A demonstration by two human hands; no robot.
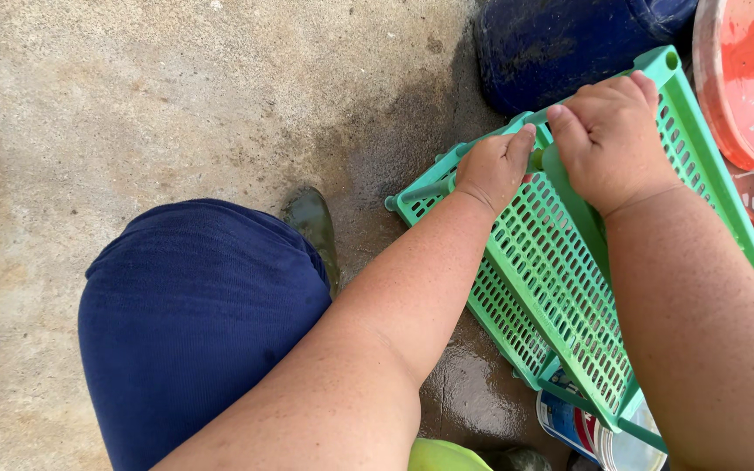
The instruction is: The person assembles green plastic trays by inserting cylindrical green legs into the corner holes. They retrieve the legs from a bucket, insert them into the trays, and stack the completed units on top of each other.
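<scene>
Green slotted plastic rack [560, 288] sits tilted on the wet concrete floor [176, 105], top rail up so both hands can clamp it: left hand [492, 170] and right hand [608, 139] closed on the rail. Around it: one blue drum [560, 44], one red basin [743, 78], one green boot [314, 222]

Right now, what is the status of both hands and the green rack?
Left hand and right hand both shut on green rack, at its top rail. Rack tilted over wet concrete floor. Blue drum and orange basin close behind.
</scene>
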